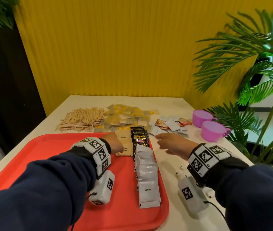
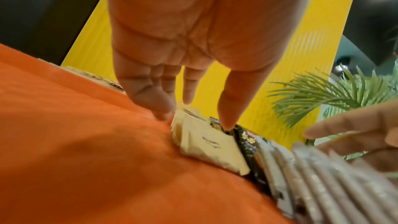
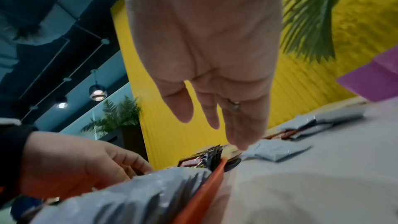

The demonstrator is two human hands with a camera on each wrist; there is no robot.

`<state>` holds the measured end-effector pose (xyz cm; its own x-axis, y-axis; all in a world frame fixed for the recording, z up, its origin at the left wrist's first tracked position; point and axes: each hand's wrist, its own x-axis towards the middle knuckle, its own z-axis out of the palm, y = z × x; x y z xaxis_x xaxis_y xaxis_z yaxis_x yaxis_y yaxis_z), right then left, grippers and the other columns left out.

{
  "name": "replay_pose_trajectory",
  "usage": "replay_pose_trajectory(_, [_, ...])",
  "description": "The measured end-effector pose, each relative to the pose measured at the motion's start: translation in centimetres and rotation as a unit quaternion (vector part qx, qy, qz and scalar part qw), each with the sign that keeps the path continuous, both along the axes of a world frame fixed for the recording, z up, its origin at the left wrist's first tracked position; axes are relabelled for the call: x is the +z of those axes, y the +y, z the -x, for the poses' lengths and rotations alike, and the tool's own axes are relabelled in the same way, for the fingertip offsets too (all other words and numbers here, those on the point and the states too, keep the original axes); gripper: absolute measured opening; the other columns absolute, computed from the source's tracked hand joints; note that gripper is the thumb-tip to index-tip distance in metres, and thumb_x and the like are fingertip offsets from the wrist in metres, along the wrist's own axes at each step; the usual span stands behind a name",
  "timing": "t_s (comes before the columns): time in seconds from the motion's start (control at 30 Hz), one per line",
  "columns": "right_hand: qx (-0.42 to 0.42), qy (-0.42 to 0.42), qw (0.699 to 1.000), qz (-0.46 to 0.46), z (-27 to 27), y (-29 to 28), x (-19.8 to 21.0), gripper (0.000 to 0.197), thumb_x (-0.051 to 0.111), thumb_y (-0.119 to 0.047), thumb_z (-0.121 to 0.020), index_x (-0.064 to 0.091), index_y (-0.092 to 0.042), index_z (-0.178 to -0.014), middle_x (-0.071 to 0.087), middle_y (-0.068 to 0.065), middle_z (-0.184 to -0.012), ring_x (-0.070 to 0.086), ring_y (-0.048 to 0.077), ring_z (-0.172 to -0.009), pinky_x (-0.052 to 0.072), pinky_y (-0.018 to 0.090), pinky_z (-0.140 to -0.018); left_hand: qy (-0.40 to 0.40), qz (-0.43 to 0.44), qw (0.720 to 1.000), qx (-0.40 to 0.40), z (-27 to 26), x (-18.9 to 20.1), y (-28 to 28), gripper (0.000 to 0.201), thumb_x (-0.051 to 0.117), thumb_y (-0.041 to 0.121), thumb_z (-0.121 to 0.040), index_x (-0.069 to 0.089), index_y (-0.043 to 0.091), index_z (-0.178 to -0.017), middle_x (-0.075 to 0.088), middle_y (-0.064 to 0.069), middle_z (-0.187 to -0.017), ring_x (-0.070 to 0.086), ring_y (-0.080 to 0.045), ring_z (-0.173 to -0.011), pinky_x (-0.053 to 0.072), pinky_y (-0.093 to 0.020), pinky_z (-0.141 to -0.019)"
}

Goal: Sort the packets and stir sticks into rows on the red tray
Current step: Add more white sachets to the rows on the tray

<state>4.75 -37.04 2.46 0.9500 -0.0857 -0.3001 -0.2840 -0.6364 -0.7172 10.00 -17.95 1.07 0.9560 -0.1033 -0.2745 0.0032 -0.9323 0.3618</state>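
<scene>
The red tray (image 1: 49, 155) lies at the near left of the table. Along its right side runs a row of white coffee packets (image 1: 147, 180), then black coffee packets (image 1: 140, 138) at the far end. Beige sugar packets (image 1: 125, 145) lie left of the black ones. My left hand (image 1: 115, 145) is at the beige packets (image 2: 206, 144), with straight fingers (image 2: 161, 111) on the tray at their left and the thumb at their right. My right hand (image 1: 161, 140) hovers flat and empty over the table, close to loose grey-white packets (image 1: 167, 129). Wooden stir sticks (image 1: 82, 120) lie heaped beyond the tray.
A heap of yellow-and-silver packets (image 1: 124, 117) lies behind the tray, with a few red packets (image 1: 185, 121) among the grey ones. Two purple cups (image 1: 213, 133) stand at the right edge. A leafy plant (image 1: 257, 80) overhangs the table's right side. A yellow wall closes the back.
</scene>
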Motion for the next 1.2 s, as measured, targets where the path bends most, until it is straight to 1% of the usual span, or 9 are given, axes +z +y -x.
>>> replay_pose_trajectory(0.1, [0.061, 0.001, 0.979, 0.192, 0.0, -1.5, 0.1, 0.051, 0.051, -0.016, -0.090, 0.040, -0.014, -0.140, 0.040, 0.006, -0.145, 0.039, 0.022, -0.131, 0.033, 0.028, -0.103, -0.006, -0.020, 1.000, -0.005, -1.1, -0.3, -0.4, 0.074, 0.072, 0.024, -0.078, 0.033, 0.007, -0.139, 0.048, -0.010, -0.134, 0.050, -0.025, -0.118, 0.045, -0.030, -0.090])
replay_pose_trajectory(0.27, [0.118, 0.080, 0.944, 0.299, 1.2, -3.6, -0.3, 0.060, 0.056, -0.027, -0.089, 0.032, -0.022, -0.144, 0.034, 0.003, -0.148, 0.042, 0.021, -0.128, 0.037, 0.028, -0.100, 0.022, -0.095, 0.994, -0.051, -1.9, 0.2, -1.6, 0.081, 0.074, 0.035, -0.076, 0.031, 0.011, -0.141, 0.045, -0.007, -0.140, 0.048, -0.025, -0.123, 0.042, -0.032, -0.097])
replay_pose_trajectory(0.5, [0.146, 0.090, 0.926, 0.336, 1.6, -5.2, -0.6, 0.063, 0.059, -0.032, -0.087, 0.032, -0.027, -0.143, 0.033, 0.002, -0.147, 0.038, 0.021, -0.131, 0.034, 0.032, -0.107, 0.020, -0.133, 0.990, -0.044, -2.5, 0.2, -1.4, 0.078, 0.074, 0.039, -0.076, 0.037, 0.010, -0.138, 0.047, -0.006, -0.138, 0.050, -0.023, -0.120, 0.041, -0.030, -0.093])
replay_pose_trajectory(0.67, [0.155, 0.087, 0.920, 0.348, 1.8, -5.4, -0.6, 0.062, 0.058, -0.034, -0.087, 0.032, -0.029, -0.143, 0.032, 0.001, -0.146, 0.040, 0.020, -0.129, 0.034, 0.031, -0.105, 0.012, -0.144, 0.988, -0.048, -2.7, 0.0, -1.6, 0.050, 0.059, 0.024, -0.091, 0.043, 0.004, -0.134, 0.051, -0.009, -0.134, 0.048, -0.015, -0.095, 0.036, -0.022, -0.077])
replay_pose_trajectory(0.8, [0.146, 0.108, 0.914, 0.364, 2.2, -5.8, -0.4, 0.063, 0.057, -0.035, -0.087, 0.030, -0.028, -0.144, 0.034, 0.001, -0.147, 0.039, 0.021, -0.131, 0.034, 0.033, -0.107, 0.010, -0.141, 0.989, -0.039, -2.7, -0.2, -1.7, 0.063, 0.067, 0.024, -0.085, 0.036, 0.006, -0.137, 0.051, -0.009, -0.133, 0.054, -0.024, -0.115, 0.043, -0.029, -0.088])
replay_pose_trajectory(0.93, [0.120, 0.171, 0.893, 0.398, 3.3, -6.3, 0.4, 0.067, 0.053, -0.043, -0.090, 0.024, -0.023, -0.147, 0.032, 0.000, -0.150, 0.032, 0.020, -0.136, 0.029, 0.033, -0.109, -0.014, -0.137, 0.990, -0.033, -2.3, -0.4, -1.7, 0.057, 0.057, 0.025, -0.091, 0.032, 0.005, -0.138, 0.046, -0.010, -0.137, 0.049, -0.023, -0.121, 0.041, -0.027, -0.093])
replay_pose_trajectory(1.0, [0.114, 0.194, 0.885, 0.409, 3.9, -6.7, 0.6, 0.071, 0.052, -0.051, -0.088, 0.025, -0.022, -0.147, 0.032, 0.000, -0.150, 0.032, 0.020, -0.137, 0.027, 0.035, -0.110, -0.001, -0.130, 0.991, -0.019, -1.8, -0.2, -1.7, 0.068, 0.060, 0.025, -0.087, 0.025, 0.006, -0.142, 0.042, -0.010, -0.139, 0.047, -0.025, -0.123, 0.041, -0.030, -0.095])
replay_pose_trajectory(1.07, [0.113, 0.202, 0.878, 0.419, 4.4, -6.9, 0.7, 0.075, 0.052, -0.058, -0.085, 0.027, -0.022, -0.146, 0.033, -0.001, -0.149, 0.032, 0.021, -0.136, 0.027, 0.036, -0.111, 0.007, -0.106, 0.994, -0.009, -1.3, 0.2, -1.7, 0.076, 0.065, 0.026, -0.083, 0.024, 0.007, -0.144, 0.043, -0.010, -0.140, 0.048, -0.026, -0.122, 0.042, -0.032, -0.095])
replay_pose_trajectory(1.2, [0.119, 0.184, 0.878, 0.426, 5.4, -7.1, 0.0, 0.074, 0.052, -0.061, -0.084, 0.034, -0.020, -0.143, 0.040, 0.000, -0.145, 0.037, 0.021, -0.133, 0.030, 0.036, -0.108, -0.026, -0.053, 0.998, -0.020, 0.5, 1.9, -2.0, 0.066, 0.065, 0.030, -0.084, 0.036, 0.007, -0.139, 0.048, -0.012, -0.135, 0.052, -0.025, -0.114, 0.044, -0.030, -0.086])
